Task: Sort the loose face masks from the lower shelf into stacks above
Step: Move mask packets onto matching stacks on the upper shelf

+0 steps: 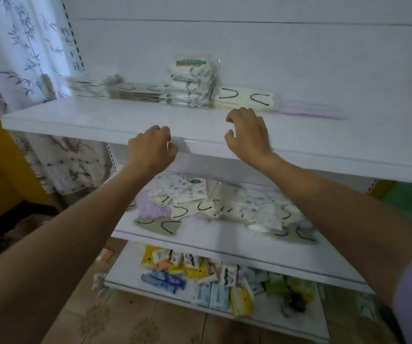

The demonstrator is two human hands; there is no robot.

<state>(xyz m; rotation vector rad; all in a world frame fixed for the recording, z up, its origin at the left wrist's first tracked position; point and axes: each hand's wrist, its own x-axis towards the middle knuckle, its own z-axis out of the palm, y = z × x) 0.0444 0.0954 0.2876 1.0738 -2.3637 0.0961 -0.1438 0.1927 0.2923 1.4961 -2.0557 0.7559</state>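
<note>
Both hands are up at the front edge of the upper shelf (76, 121). The right hand (248, 135) is loosely curled with nothing in it. The left hand (152, 147) is balled tighter and looks empty, though the blur there leaves me unsure. The loose masks (212, 209) lie heaped on the lower shelf (200, 240), below and between the forearms, well under both hands. Best play: reach down, take one mask by its edge, match it to a stack (192, 88) above and lay it square.
</note>
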